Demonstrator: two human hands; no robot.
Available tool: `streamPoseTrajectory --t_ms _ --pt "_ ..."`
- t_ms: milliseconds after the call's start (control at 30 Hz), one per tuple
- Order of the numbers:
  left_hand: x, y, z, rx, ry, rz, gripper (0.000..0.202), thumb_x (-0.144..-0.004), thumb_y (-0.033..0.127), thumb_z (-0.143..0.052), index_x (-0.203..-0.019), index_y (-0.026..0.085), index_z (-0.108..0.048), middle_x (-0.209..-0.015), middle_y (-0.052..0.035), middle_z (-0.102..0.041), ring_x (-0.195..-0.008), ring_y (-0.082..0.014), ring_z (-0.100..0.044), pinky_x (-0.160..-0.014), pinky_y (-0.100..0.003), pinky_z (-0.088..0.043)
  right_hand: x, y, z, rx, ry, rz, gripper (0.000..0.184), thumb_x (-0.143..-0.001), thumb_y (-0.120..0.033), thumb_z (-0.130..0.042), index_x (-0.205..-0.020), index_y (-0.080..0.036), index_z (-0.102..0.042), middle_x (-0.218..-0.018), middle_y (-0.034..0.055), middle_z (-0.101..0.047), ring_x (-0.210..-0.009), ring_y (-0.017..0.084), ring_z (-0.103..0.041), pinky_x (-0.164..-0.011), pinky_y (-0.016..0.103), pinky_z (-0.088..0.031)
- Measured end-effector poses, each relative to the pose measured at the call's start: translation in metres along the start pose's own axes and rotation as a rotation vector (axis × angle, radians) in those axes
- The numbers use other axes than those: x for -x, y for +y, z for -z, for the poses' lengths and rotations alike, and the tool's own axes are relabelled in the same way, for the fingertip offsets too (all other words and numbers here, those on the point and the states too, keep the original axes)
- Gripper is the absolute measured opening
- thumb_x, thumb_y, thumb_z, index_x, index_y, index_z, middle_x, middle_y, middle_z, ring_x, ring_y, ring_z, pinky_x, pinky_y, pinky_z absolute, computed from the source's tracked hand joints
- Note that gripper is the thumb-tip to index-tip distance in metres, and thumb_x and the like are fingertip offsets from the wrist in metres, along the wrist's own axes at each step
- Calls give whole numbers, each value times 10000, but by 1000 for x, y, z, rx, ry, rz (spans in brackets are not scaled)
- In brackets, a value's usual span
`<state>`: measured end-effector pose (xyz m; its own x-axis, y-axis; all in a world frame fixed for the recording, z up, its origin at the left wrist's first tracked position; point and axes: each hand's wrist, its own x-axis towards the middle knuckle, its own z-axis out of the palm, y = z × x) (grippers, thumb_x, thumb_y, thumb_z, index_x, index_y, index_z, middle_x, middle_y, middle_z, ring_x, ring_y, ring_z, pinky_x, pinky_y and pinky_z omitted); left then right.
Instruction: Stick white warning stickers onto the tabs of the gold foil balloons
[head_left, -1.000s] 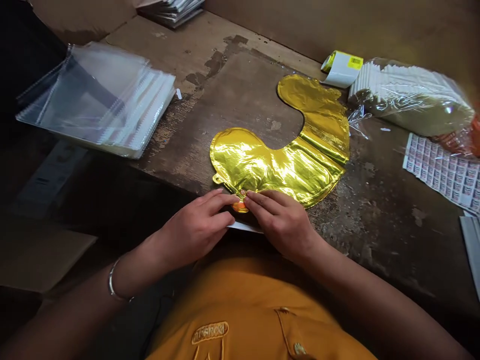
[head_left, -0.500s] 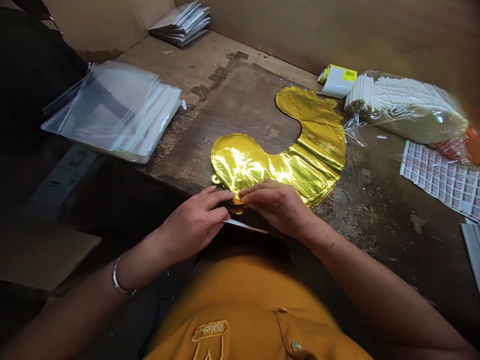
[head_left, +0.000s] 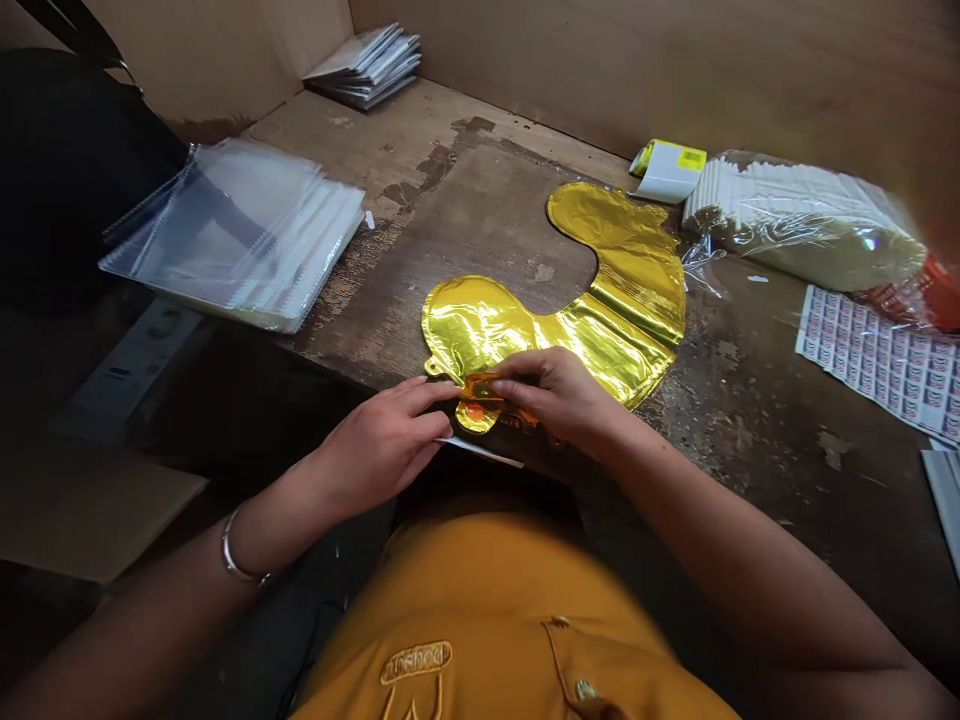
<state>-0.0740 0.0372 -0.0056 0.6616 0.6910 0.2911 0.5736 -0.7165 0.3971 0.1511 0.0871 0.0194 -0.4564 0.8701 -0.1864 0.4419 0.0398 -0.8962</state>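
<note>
A flat gold foil balloon [head_left: 630,290] with a curved outline lies at the table's front edge. My right hand [head_left: 566,398] pinches a folded part of its lower edge between thumb and fingers. My left hand [head_left: 386,440] is closed beside that fold, its forefinger touching the foil. Under the left thumb a thin white strip [head_left: 484,453] sticks out to the right; its other end is hidden in the hand. A rounded gold lobe hangs below the fingers, and a small tab with a hole shows at the balloon's left.
Clear plastic sleeves [head_left: 232,240] are stacked at the table's left edge. Silvery flat packets [head_left: 367,65] lie in the back corner. On the right are a bag of white sticks [head_left: 802,215], a curled label [head_left: 670,168] and a sticker sheet [head_left: 877,355].
My right hand has shifted slightly, and more of the folded foil and the lower lobe now shows between the hands. The left hand has moved slightly left, still with the white strip.
</note>
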Motion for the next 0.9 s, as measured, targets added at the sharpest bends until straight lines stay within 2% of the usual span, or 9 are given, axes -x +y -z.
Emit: streamPoseTrajectory --t_ms 133,367,467,533,633,700,767,867,900 --pt "-3 6 6 43 30 35 154 -873 136 -518 -810 163 -656 -1282 -122 -552 -1151 -228 -568 -969 -379 -510 0 -3 -2 -52 31 -93 160 -724 -303 -674 -690 -148 -656 -570 -32 -562 -525 79 -463 -498 212 -356" --pt "-6 10 10 -90 14 -65 180 -868 132 -521 -788 169 -678 -1285 -108 -571 -1195 -253 -532 -1037 -438 -456 -9 -2 9 -87 -16 -101 418 -779 -518 -604 -557 -176 -512 -485 -70 -361 -446 50 -302 -427 214 -221" --pt "-9 14 12 -130 9 -58 185 -876 140 -517 -772 166 -668 -1294 -112 -570 -1204 -253 -530 -1040 -432 -457 -12 -2 11 -161 12 -159 399 -755 -515 -626 -569 -185 -503 -484 -66 -390 -432 55 -321 -417 217 -226" --pt "-15 15 14 -142 -13 -107 172 -879 139 -520 -794 159 -669 -1311 -115 -569 -1216 -253 -529 -1070 -436 -434 -14 -2 11 -224 36 -200 345 -751 -470 -628 -589 -188 -514 -484 -59 -433 -431 64 -353 -425 219 -255" --pt "-26 13 14 -118 -115 -240 155 -871 119 -524 -830 151 -670 -1299 -116 -588 -1230 -245 -527 -1105 -425 -402 -17 -4 12 -239 34 -229 287 -769 -406 -599 -601 -189 -517 -471 -58 -450 -426 69 -364 -436 224 -265" --pt "-34 8 11 -62 -198 -281 148 -865 118 -527 -828 152 -666 -1247 -112 -612 -1206 -235 -539 -1071 -396 -435 -18 -8 12 -168 36 -189 287 -789 -383 -584 -592 -186 -515 -473 -63 -424 -434 67 -343 -444 226 -258" --pt "-39 3 8 -7 -248 -270 141 -865 127 -528 -834 158 -662 -1192 -104 -619 -1158 -225 -554 -1027 -382 -462 -17 -13 12 -71 153 -85 292 -811 -365 -576 -592 -182 -517 -500 -61 -412 -464 68 -340 -466 229 -268" --pt "-42 -1 6 39 -274 -246 127 -859 133 -535 -826 170 -653 -1134 -85 -613 -1104 -216 -559 -1039 -409 -427 -10 -20 11 47 475 94 296 -868 -366 -527 -636 -182 -527 -556 -41 -452 -523 84 -390 -516 237 -325" --pt "-42 -2 6 42 -277 -238 120 -855 139 -541 -824 173 -652 -1118 -82 -611 -1098 -220 -555 -1049 -425 -410 -5 -20 10 99 526 137 282 -879 -372 -517 -674 -182 -545 -589 -26 -501 -555 98 -437 -548 245 -366"
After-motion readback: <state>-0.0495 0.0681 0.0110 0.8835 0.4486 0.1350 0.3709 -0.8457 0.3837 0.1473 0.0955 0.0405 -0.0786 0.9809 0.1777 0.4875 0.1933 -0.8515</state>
